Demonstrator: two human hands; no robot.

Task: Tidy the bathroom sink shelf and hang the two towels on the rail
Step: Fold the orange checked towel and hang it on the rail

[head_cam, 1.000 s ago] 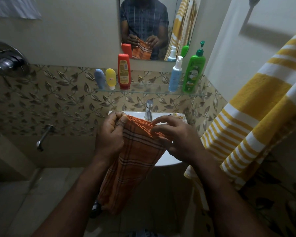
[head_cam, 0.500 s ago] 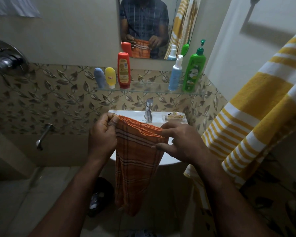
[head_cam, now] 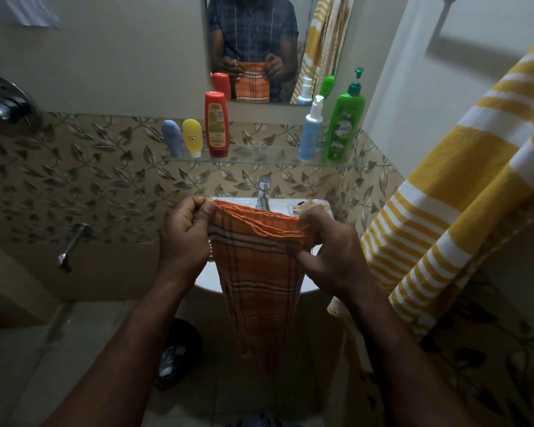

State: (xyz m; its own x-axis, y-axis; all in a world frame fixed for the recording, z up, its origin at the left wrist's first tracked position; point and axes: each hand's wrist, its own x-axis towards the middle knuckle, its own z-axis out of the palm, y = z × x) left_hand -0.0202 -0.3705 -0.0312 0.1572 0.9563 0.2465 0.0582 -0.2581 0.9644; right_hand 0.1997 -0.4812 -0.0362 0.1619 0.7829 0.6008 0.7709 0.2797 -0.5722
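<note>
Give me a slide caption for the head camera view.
Both hands, left hand and right hand, hold orange checked towel over sink.

The only word that can be read is the brand "Vatika", printed in white across the front label of the green pump bottle [head_cam: 343, 127] at one o'clock on the glass shelf [head_cam: 259, 162]; other bottles' labels are too blurred.
</note>
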